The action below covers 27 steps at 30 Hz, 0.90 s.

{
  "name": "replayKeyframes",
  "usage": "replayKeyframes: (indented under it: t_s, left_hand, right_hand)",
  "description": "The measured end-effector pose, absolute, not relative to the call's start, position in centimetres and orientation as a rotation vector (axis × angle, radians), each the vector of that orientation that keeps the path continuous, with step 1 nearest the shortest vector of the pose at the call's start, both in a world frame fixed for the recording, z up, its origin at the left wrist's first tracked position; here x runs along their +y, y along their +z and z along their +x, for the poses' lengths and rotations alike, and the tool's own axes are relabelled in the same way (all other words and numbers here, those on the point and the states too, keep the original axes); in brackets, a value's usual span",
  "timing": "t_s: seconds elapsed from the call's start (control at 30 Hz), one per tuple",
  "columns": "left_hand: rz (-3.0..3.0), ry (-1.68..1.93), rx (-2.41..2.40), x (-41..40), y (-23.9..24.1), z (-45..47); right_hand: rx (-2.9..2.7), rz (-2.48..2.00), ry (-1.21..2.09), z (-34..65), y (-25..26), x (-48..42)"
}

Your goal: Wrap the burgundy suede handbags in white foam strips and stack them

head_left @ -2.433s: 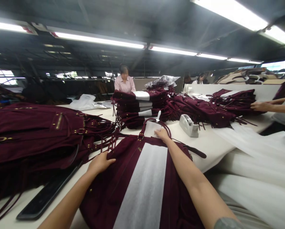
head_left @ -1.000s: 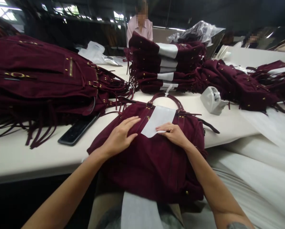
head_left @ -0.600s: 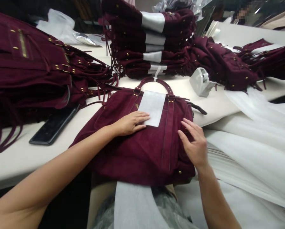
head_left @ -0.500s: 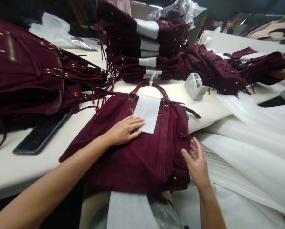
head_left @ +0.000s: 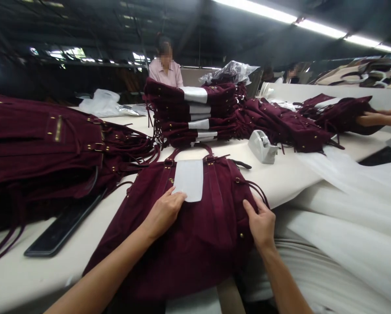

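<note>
A burgundy handbag (head_left: 195,248) with brass studs and looped handles lies in front of me, its near edge hanging over the table's edge. A white strip (head_left: 189,181) runs down its upper front. My left hand (head_left: 167,211) is closed on the bag's front, its fingertips at the strip's lower left corner; what they pinch is hidden. My right hand (head_left: 262,220) grips the bag's right side, thumb on the front and fingers behind the edge. Thin cords (head_left: 256,187) loop out just above that hand.
Similar bags with white bands form a stack (head_left: 190,115) behind; more bags (head_left: 51,148) lie left, beside a black phone-like slab (head_left: 64,224). A grey tape dispenser (head_left: 263,147) stands right of the handles. White sheeting (head_left: 352,226) drapes at right. A co-worker's hands (head_left: 375,117) hold another bag.
My right hand has moved from hovering beside the bag to gripping its side. My left hand has drawn its flat fingers in. The view has tilted up, showing a person behind the stack.
</note>
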<state>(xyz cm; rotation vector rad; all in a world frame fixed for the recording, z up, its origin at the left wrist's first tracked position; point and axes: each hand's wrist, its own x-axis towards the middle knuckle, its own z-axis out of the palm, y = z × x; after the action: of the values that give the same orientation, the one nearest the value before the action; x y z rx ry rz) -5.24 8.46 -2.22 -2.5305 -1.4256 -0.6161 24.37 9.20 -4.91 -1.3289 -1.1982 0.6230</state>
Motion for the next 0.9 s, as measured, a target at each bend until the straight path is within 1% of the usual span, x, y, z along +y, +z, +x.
replayKeyframes:
  t_s: [0.1,0.17,0.27,0.33,0.43,0.5,0.67,0.8,0.9]
  left_hand:
    - [-2.523,-0.450,-1.663,11.1,-1.4,-5.1]
    - [-2.519,-0.432,-1.762,13.0,-1.4,-5.2]
    - [-2.535,-0.466,-1.842,14.4,-2.2,-5.7]
    - [-2.592,-0.493,-1.825,13.7,-2.4,-6.0]
    - [-2.656,-0.568,-1.775,10.2,-1.7,-6.4]
    - [-2.676,-0.613,-1.767,6.8,-0.9,-6.8]
    - [-2.720,-0.524,-1.737,-1.7,0.2,-9.5]
    - [-2.660,-0.398,-1.768,-5.5,0.7,-13.0]
    - [-2.467,-0.480,-1.941,-6.8,1.2,-14.9]
  right_hand:
    - [-1.213,-1.315,0.575,23.3,-4.3,13.1]
    - [-1.228,-1.327,0.604,23.1,-4.4,14.5]
    - [-1.326,-1.396,0.569,23.9,-5.0,14.1]
    - [-1.414,-1.464,0.434,25.1,-5.0,12.3]
    - [-1.547,-1.441,0.091,26.8,-4.2,8.1]
    - [-1.697,-1.294,-0.031,27.4,-3.3,5.3]
    - [-2.270,-0.932,0.113,27.7,-1.0,2.6]
    - [-2.434,-0.829,0.059,27.6,-0.1,4.2]
    - [-2.573,-0.751,0.073,27.0,-0.3,5.6]
